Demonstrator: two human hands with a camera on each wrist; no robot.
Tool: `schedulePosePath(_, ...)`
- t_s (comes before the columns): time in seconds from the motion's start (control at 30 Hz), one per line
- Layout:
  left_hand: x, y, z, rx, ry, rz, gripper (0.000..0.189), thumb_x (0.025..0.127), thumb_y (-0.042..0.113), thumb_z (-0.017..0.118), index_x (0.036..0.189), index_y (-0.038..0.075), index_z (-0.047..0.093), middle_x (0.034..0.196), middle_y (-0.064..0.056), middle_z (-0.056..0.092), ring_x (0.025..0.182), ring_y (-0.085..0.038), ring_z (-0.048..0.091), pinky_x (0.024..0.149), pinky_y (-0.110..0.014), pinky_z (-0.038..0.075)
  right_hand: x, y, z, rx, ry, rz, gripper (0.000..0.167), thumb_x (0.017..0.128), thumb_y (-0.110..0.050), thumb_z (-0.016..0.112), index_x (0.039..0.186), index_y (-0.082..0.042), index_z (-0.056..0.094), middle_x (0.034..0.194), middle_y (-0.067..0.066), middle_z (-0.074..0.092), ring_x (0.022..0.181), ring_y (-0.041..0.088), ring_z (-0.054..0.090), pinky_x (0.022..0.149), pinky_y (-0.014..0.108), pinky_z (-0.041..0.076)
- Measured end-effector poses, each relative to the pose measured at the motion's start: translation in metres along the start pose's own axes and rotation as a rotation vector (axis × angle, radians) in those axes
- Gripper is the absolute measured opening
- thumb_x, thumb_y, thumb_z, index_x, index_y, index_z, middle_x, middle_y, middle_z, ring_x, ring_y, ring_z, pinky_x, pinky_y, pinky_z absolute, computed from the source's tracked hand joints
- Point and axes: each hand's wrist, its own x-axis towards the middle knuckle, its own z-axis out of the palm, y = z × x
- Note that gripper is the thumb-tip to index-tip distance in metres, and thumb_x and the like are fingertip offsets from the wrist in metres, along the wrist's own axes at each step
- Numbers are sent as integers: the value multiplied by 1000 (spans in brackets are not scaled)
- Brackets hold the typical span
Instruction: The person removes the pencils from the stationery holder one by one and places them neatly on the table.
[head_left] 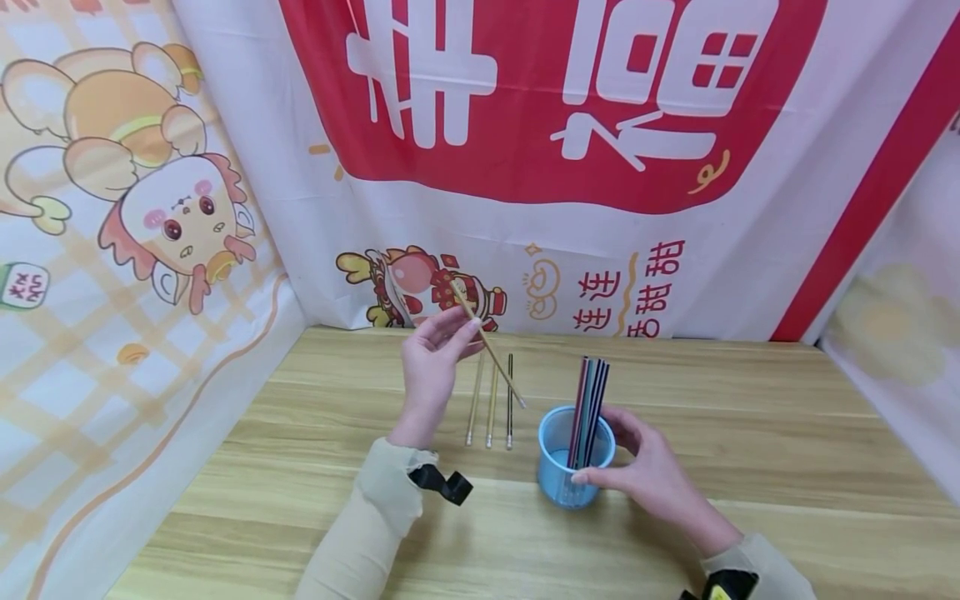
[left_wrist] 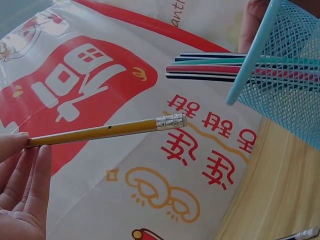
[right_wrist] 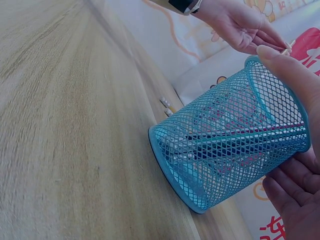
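My left hand [head_left: 429, 371] pinches a yellow pencil [head_left: 491, 354] between thumb and fingers above the table. In the left wrist view the pencil [left_wrist: 100, 132] points its silver ferrule and eraser end toward the cup. A light blue mesh pencil cup [head_left: 557, 482] stands upright on the table, and my right hand [head_left: 660, 479] grips it at the rim from the right side. Several pencils [head_left: 589, 408], dark, red and green, lean inside the cup; through the mesh they also show in the right wrist view.
Three pencils lie side by side on the wooden table [head_left: 360, 400] left of the cup: two yellowish ones [head_left: 475, 400] and a black one [head_left: 510, 400], eraser ends toward me. Behind hangs a white and red printed cloth [head_left: 450, 192]. Another printed cloth [head_left: 247, 400] borders the left.
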Motion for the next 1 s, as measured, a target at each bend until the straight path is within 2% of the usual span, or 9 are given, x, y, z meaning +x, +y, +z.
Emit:
schedulePosePath(0.17, 1, 0, -6, 5, 10, 5, 26, 96, 1, 78, 122, -2, 71, 110, -9, 81, 96, -21, 80, 85, -35, 69, 0, 2, 0, -6, -2, -7, 92, 77, -29, 99, 153, -5, 53, 145, 14, 67, 131, 33, 66, 115, 45, 54)
schedulePosePath(0.37, 2, -2, -14, 36, 21, -1, 22, 96, 3, 79, 117, 4, 72, 105, -1, 81, 93, -14, 79, 87, -35, 69, 0, 2, 0, -2, -7, -11, 92, 78, -29, 99, 153, -4, 52, 146, 15, 66, 132, 34, 66, 117, 55, 52)
schedulePosePath(0.63, 4, -2, -23, 77, 22, -7, 29, 97, 5, 78, 123, -4, 69, 102, 4, 82, 92, -11, 79, 89, -35, 69, 0, 2, 0, 8, -10, -9, 92, 78, -29, 99, 153, -3, 52, 147, 17, 65, 132, 36, 65, 118, 59, 51)
schedulePosePath(0.73, 6, -2, -26, 115, 20, 3, 30, 98, 8, 79, 124, -3, 70, 102, 5, 81, 93, -12, 79, 90, -34, 68, 0, 3, 0, 10, -10, -11, 92, 78, -28, 99, 153, -3, 52, 147, 17, 65, 133, 37, 65, 118, 60, 51)
schedulePosePath(0.77, 7, -2, -27, 127, 20, 6, 30, 98, 9, 79, 124, -2, 71, 103, 4, 81, 95, -16, 79, 90, -33, 68, 0, 3, 0, 11, -9, -11, 92, 78, -28, 99, 153, -3, 52, 147, 17, 65, 133, 37, 65, 118, 60, 51)
schedulePosePath(0.93, 13, -2, -32, 181, 22, 18, 28, 98, 12, 80, 124, 3, 74, 110, -3, 81, 99, -19, 79, 91, -32, 68, 1, 4, 0, 8, -10, -12, 92, 78, -29, 99, 154, -4, 52, 147, 17, 65, 133, 37, 65, 118, 60, 51)
schedulePosePath(1.0, 16, -3, -34, 199, 23, 19, 28, 98, 12, 80, 124, 4, 75, 113, -7, 81, 97, -15, 79, 90, -32, 68, 1, 3, 0, 5, -10, -12, 92, 78, -29, 99, 154, -4, 52, 147, 16, 66, 132, 36, 66, 117, 58, 52)
